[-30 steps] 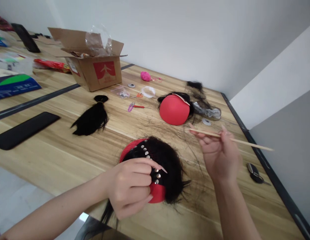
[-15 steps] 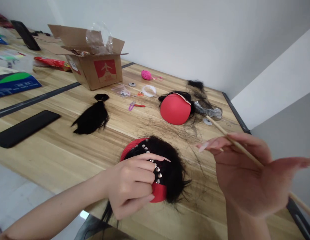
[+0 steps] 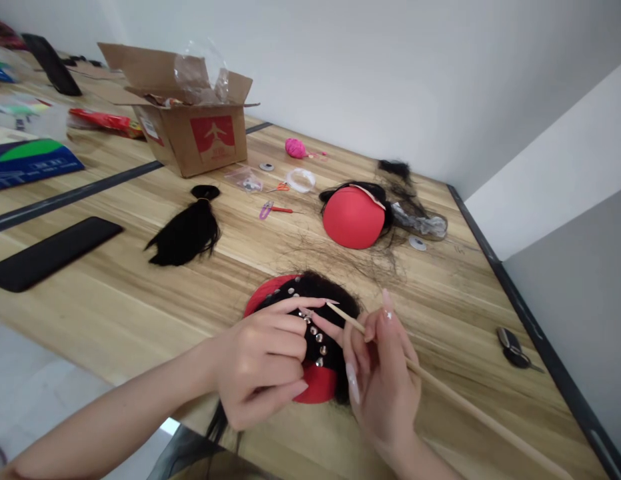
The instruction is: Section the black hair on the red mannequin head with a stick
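My left hand (image 3: 263, 363) lies over a red dome-shaped cap (image 3: 320, 387) covered in black hair (image 3: 327, 287). Its index finger stretches out across the hair while the other fingers are curled; whatever they hold, if anything, is hidden. A line of shiny round rhinestones (image 3: 319, 338) runs down the hair beside the fingers. In my right hand (image 3: 385, 380) is a long thin wooden stick (image 3: 470, 407), pinched between the fingers. The stick's tip meets or nearly meets my left index fingertip; contact cannot be made out. One right finger reaches toward the rhinestones.
Another red dome (image 3: 354, 217) with black hair sits farther back. A tied black hair bundle (image 3: 186, 230) and a black flat case (image 3: 55, 253) lie left. Behind are an open cardboard box (image 3: 205, 137), pink yarn (image 3: 295, 148) and small scissors (image 3: 279, 187). A black key fob (image 3: 513, 347) lies right.
My right hand has come in from the right and turned over, its fingers now closed on the stick and its tip at the left fingertip. The left hand has barely moved.
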`<control>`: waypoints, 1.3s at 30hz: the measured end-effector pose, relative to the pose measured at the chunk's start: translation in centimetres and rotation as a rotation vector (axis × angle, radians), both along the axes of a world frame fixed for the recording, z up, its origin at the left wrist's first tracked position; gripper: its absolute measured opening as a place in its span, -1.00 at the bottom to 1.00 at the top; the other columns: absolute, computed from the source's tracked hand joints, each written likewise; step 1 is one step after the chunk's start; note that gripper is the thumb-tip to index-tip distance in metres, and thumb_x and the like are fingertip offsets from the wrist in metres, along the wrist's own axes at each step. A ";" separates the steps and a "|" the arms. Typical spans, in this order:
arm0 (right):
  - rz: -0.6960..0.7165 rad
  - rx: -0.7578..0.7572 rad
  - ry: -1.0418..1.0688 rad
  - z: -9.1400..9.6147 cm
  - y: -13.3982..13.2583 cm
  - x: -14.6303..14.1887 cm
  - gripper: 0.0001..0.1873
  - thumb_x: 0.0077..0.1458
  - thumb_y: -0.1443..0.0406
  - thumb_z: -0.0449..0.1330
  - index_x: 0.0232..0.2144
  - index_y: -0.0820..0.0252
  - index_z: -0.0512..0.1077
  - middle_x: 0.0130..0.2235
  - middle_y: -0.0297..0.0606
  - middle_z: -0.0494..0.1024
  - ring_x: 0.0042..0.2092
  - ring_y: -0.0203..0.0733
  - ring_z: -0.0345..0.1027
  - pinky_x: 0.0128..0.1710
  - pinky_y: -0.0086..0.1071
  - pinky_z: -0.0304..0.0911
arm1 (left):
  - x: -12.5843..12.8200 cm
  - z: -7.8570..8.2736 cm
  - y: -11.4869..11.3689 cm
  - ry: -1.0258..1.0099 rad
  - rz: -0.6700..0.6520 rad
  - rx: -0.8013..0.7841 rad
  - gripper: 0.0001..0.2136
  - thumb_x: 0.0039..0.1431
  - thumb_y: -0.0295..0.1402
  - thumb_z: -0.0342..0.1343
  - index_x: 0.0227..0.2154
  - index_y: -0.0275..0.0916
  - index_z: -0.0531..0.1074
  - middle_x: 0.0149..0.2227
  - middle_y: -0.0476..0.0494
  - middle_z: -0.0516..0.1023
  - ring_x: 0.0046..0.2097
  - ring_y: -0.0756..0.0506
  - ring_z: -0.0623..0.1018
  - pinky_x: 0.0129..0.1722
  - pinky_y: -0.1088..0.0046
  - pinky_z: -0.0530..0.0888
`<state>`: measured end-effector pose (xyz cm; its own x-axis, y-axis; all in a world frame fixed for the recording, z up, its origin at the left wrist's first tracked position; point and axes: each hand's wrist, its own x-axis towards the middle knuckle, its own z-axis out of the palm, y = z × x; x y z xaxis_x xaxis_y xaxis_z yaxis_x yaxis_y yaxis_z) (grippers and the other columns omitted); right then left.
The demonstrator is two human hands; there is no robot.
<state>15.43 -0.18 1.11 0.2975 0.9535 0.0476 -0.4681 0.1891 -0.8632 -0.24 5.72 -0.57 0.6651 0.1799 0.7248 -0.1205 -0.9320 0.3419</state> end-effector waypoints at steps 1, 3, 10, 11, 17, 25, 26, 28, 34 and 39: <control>0.000 0.009 -0.012 -0.2 0.1 0.1 -0.59 0.25 0.12 0.19 -0.58 0.17 0.31 -0.69 -0.55 0.15 -0.67 -0.45 -0.01 -0.53 -0.47 0.38 | 0.0 0.0 0.0 0.001 0.004 -0.008 -0.85 0.09 -0.53 -0.01 -0.56 -0.24 0.29 -0.64 -0.02 0.31 -0.53 -0.03 0.34 0.20 -0.03 0.40; 0.011 0.048 -0.049 -0.6 0.4 0.4 -0.60 0.28 0.11 0.14 -0.55 0.16 0.39 -0.70 -0.54 0.18 -0.67 -0.45 0.02 -0.44 -0.39 0.46 | -0.1 -0.1 0.0 -0.007 0.002 -0.015 -0.85 0.10 -0.53 -0.02 -0.55 -0.24 0.29 -0.64 -0.02 0.32 -0.53 -0.04 0.35 0.20 -0.03 0.41; 0.153 0.140 -0.071 -1.3 1.5 1.6 -0.58 0.35 0.08 -0.03 -0.16 0.07 0.60 -0.42 -0.25 0.60 -0.32 -0.13 0.55 -0.14 -0.09 0.52 | -0.3 0.2 0.3 -0.024 0.030 -0.023 -0.82 0.19 -0.48 -0.04 -0.52 -0.21 0.32 -0.63 -0.02 0.36 -0.54 -0.05 0.36 0.16 -0.01 0.45; 0.154 0.149 -0.072 -1.3 1.7 1.7 -0.59 0.34 0.08 -0.01 -0.15 0.05 0.60 -0.38 -0.23 0.62 -0.27 -0.11 0.56 -0.14 -0.10 0.52 | -0.3 0.2 0.3 -0.027 0.030 -0.032 -0.82 0.20 -0.48 -0.05 -0.51 -0.21 0.32 -0.63 -0.03 0.36 -0.53 -0.05 0.37 0.17 -0.01 0.44; 0.140 0.094 -0.213 -1.3 2.0 2.1 -0.72 0.25 0.15 0.18 -0.34 0.15 0.62 -0.56 -0.39 0.48 -0.54 -0.32 0.35 -0.02 -0.05 0.48 | -0.4 0.0 0.5 -0.053 0.029 -0.051 -0.84 0.18 -0.48 -0.04 -0.51 -0.23 0.34 -0.63 -0.03 0.37 -0.52 -0.04 0.38 0.19 -0.06 0.42; 0.150 0.121 -0.302 -1.5 2.3 2.5 -0.72 0.25 0.19 0.20 -0.49 0.17 0.42 -0.68 -0.55 0.30 -0.66 -0.43 0.10 0.06 0.02 0.41 | -0.2 -0.2 0.2 -0.080 0.049 -0.089 -0.82 0.17 -0.51 -0.03 -0.53 -0.26 0.33 -0.64 -0.03 0.35 -0.53 -0.02 0.35 0.19 -0.11 0.41; 0.160 0.129 -0.313 -1.6 2.3 2.6 -0.70 0.26 0.19 0.19 -0.51 0.17 0.39 -0.68 -0.55 0.29 -0.65 -0.43 0.09 0.05 0.03 0.42 | -0.2 -0.2 0.1 -0.084 0.054 -0.092 -0.82 0.17 -0.52 -0.03 -0.53 -0.27 0.34 -0.63 -0.04 0.36 -0.53 -0.02 0.35 0.18 -0.10 0.41; 0.157 0.163 -0.365 -1.8 2.3 2.8 -0.66 0.28 0.21 0.16 -0.54 0.17 0.36 -0.66 -0.53 0.26 -0.62 -0.42 0.09 0.05 0.02 0.41 | -0.2 -0.3 0.0 -0.090 0.066 -0.096 -0.83 0.16 -0.52 -0.01 -0.52 -0.27 0.35 -0.63 -0.04 0.37 -0.52 -0.02 0.35 0.17 -0.10 0.42; 0.108 0.269 -0.601 -3.0 2.0 3.4 -0.68 0.28 0.26 0.13 -0.54 0.15 0.35 -0.58 -0.46 0.23 -0.53 -0.34 0.09 -0.16 -0.18 0.45 | -0.3 -0.1 -0.2 -0.055 0.101 -0.104 -0.82 0.19 -0.51 -0.03 -0.50 -0.25 0.36 -0.61 -0.04 0.39 -0.51 -0.03 0.36 0.18 -0.09 0.41; 0.107 0.343 -0.644 -3.1 2.1 3.5 -0.74 0.28 0.34 0.09 -0.48 0.14 0.37 -0.55 -0.45 0.24 -0.51 -0.32 0.09 -0.15 -0.15 0.45 | -0.3 0.0 -0.1 -0.050 0.103 -0.101 -0.82 0.19 -0.51 -0.04 -0.50 -0.24 0.36 -0.62 -0.03 0.37 -0.51 -0.03 0.36 0.18 -0.10 0.41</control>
